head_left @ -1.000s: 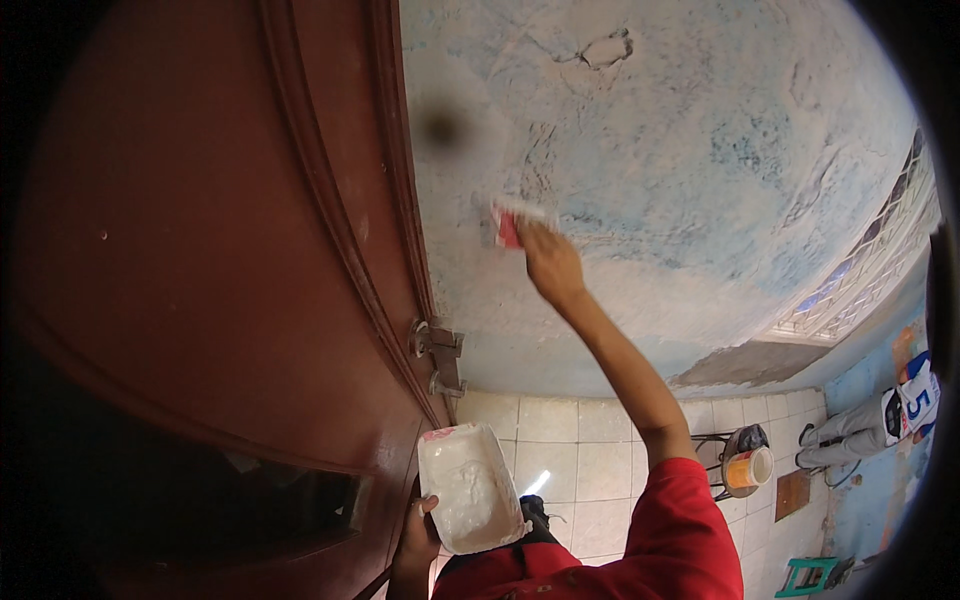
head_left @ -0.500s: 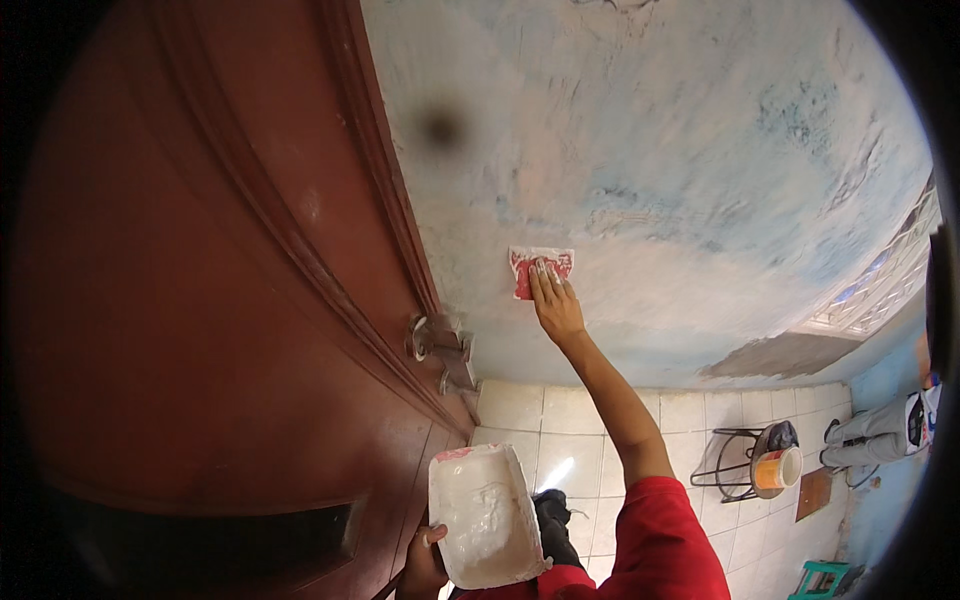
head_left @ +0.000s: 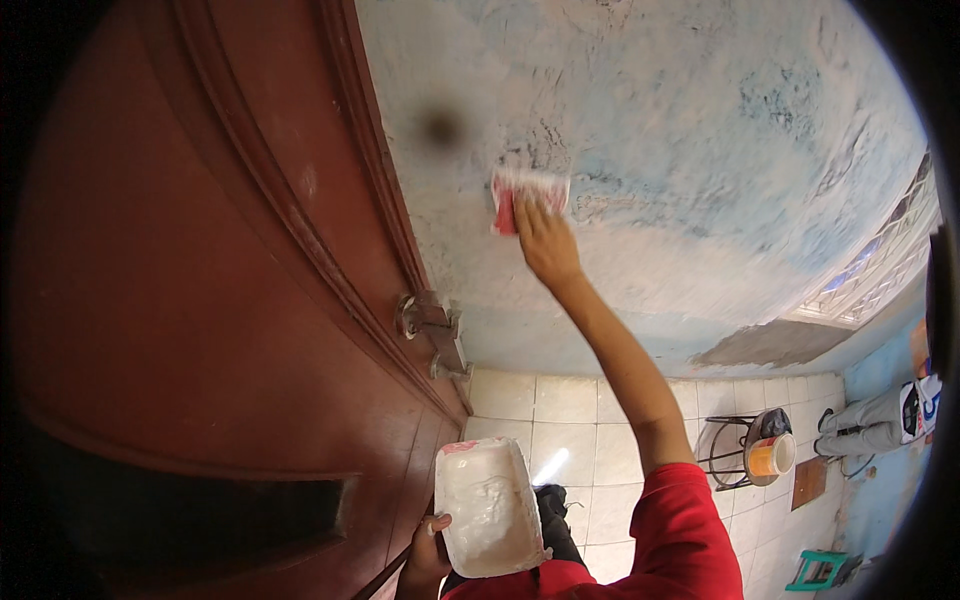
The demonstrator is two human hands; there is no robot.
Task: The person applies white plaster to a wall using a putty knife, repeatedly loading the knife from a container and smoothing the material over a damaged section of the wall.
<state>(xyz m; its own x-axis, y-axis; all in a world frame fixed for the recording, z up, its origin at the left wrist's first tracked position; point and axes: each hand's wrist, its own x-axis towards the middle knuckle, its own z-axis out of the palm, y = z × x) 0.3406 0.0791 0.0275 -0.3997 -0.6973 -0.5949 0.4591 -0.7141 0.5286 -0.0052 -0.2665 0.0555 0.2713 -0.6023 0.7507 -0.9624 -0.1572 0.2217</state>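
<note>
My right hand [head_left: 548, 240] reaches up the wall with its fingers pressed over a red putty spreader [head_left: 506, 208]. White paste coats the spreader's upper edge, which lies against the patchy blue and white wall [head_left: 680, 120]; the hand and tool are a little blurred. Low in front of me, my left hand [head_left: 430, 550] grips a white rectangular tub [head_left: 470, 452] by its left side, thumb over the rim. Inside the tub is white putty [head_left: 495, 505].
A reddish-brown door [head_left: 200, 300] with a metal latch [head_left: 435, 325] stands at left. On the tiled floor at right, a stool [head_left: 725, 450] carries an orange-and-white bucket [head_left: 770, 457]. Beyond are a person in grey trousers [head_left: 865, 425] and a green stool [head_left: 820, 570]. A latticed window [head_left: 880, 260] is at far right.
My right hand has slid the spreader up the wall and slightly left. The left hand still holds the tub, and the whole view has shifted a little.
</note>
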